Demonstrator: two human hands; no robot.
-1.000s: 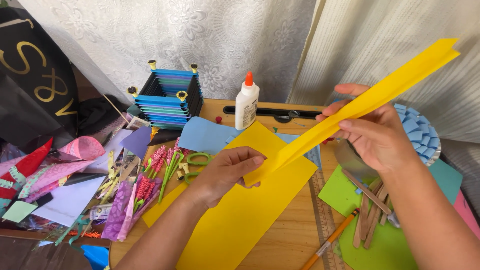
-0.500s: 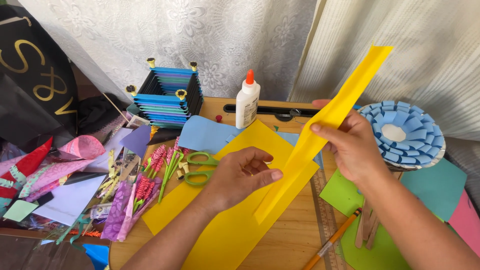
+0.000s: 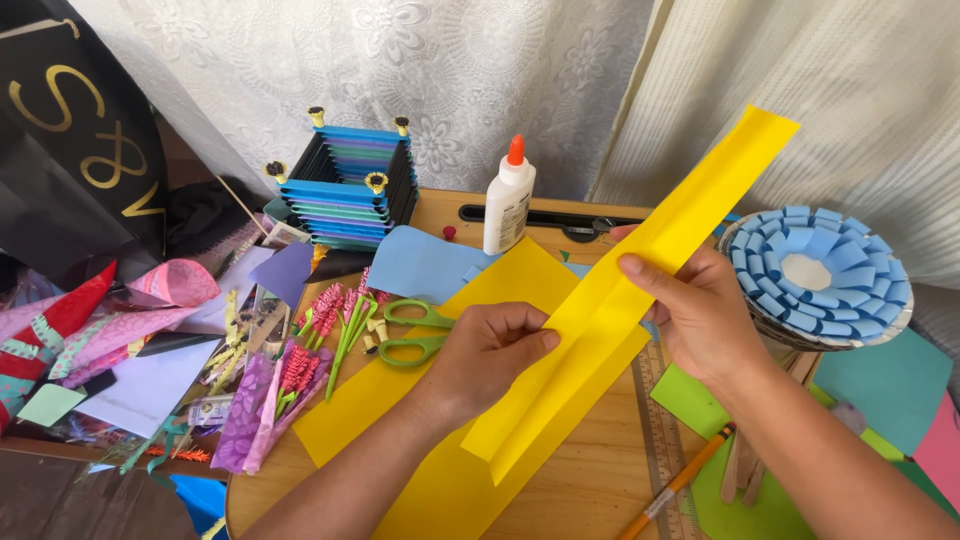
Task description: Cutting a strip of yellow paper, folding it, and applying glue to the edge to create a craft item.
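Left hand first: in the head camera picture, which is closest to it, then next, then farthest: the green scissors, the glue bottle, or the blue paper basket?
From the left hand:
1. Green scissors, just to its left on the table.
2. Glue bottle, standing behind it.
3. Blue paper basket, at the back left.

Wooden tabletop (image 3: 600, 480), light brown, crowded. Large yellow paper sheet (image 3: 440, 480) lies flat across middle. Green-handled scissors (image 3: 415, 330) beside sheet's left edge. Blue paper piece (image 3: 420, 262) behind scissors. White glue bottle (image 3: 508, 200) with orange cap stands upright near back edge. Blue-and-black woven paper basket (image 3: 350, 185) at back left. Paper flowers (image 3: 320, 350) at left. Ruler (image 3: 665, 440) and pencil (image 3: 680, 485) at right, near green sheet (image 3: 690, 395).
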